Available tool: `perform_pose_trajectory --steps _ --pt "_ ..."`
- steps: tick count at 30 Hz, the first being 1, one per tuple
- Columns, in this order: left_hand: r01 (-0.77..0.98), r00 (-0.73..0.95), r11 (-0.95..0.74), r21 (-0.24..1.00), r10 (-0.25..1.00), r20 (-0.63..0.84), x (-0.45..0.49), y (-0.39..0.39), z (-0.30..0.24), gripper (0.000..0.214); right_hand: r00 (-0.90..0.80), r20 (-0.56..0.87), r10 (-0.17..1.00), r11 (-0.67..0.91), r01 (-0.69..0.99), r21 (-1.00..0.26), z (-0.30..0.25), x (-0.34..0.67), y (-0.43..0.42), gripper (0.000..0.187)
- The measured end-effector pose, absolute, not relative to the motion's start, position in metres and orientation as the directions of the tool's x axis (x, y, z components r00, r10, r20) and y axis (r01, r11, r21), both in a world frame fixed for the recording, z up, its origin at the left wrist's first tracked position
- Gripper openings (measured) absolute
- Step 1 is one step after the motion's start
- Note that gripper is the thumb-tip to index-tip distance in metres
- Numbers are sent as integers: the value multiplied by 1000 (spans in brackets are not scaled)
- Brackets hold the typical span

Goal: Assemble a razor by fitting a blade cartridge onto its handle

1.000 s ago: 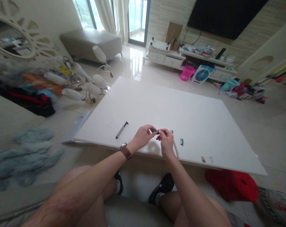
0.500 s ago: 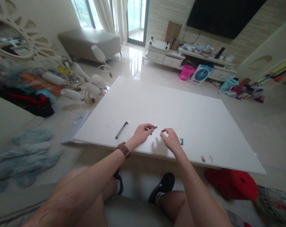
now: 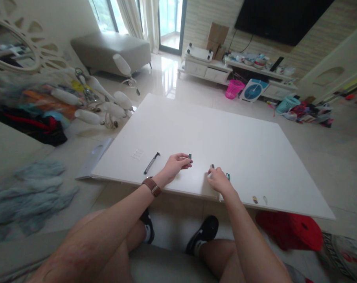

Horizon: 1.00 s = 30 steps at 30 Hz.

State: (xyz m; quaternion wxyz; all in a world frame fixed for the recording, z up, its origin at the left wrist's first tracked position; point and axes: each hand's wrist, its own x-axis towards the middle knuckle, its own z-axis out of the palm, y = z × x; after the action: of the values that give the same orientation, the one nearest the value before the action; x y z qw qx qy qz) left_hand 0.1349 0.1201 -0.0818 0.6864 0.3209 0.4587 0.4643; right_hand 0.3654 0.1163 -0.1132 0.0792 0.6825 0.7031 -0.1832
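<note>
Small green board (image 3: pixel 190 157) is held upright betw. thumb & fingers of L hand (image 3: pixel 176 165), over worktop (image 3: pixel 196 125). Cable end (image 3: pixel 212 166) is seen at fingertips of R hand (image 3: pixel 218 179); whether it's gripped can't be told. 2nd green piece (image 3: pixel 228 176) is part. hidden beside R hand.

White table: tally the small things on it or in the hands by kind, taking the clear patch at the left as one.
Green pieces: 2, the held piece in the left hand and the loose piece by the right hand
Slim tools: 2, the grey tool and the dark-tipped tool
Clear items: 2, the left patch and the right sliver
Yellow-and-dark pieces: 1
Total: 7
</note>
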Motion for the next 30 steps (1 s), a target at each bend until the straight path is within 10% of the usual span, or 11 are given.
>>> perform_pose_trajectory --steps 17,30 --pt "-395 152 385 834 923 -354 141 115 -83 21 -136 -415 900 76 985 -157 -105 329 102 22" --pt "-393 187 422 817 906 -379 137 117 -83 10 -97 -22 995 65 803 -592 -76 325 106 21"
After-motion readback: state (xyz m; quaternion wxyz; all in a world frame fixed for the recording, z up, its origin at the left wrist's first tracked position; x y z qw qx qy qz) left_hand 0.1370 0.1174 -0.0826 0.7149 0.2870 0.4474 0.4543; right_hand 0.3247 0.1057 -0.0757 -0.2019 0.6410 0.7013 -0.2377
